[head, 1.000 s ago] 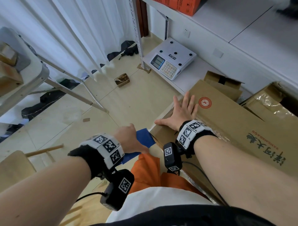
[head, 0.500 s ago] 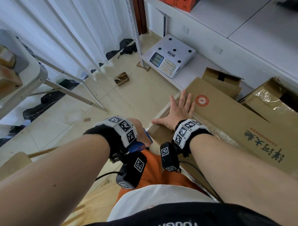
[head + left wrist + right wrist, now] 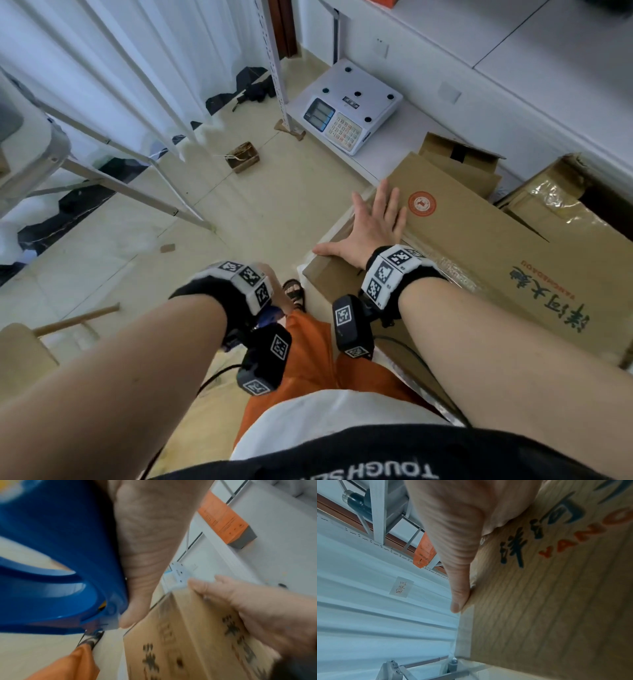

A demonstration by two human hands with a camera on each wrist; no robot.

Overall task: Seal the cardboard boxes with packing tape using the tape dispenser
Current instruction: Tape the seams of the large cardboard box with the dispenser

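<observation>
A long brown cardboard box (image 3: 486, 246) with a red round stamp and dark printed characters lies to my right, with clear tape along its top seam. My right hand (image 3: 368, 222) lies flat on its near end, fingers straight and spread, thumb at the box edge (image 3: 460, 601). My left hand (image 3: 270, 284) hangs beside my leg, left of the box, and grips the blue tape dispenser (image 3: 56, 563); its thumb (image 3: 135, 601) lies along the dispenser's side. In the head view only a sliver of the blue dispenser (image 3: 269, 317) shows under the wrist.
A white weighing scale (image 3: 352, 113) sits on a low white shelf beyond the box. More cardboard boxes (image 3: 561, 205) stand at the right. A small brown box (image 3: 243, 157) lies on the tiled floor. A folding table's legs (image 3: 137, 192) cross the left. My sandalled foot (image 3: 293, 291) is below.
My left hand has drawn back toward my body with the blue dispenser, which is now mostly hidden under the wrist. The right hand stays flat on the box.
</observation>
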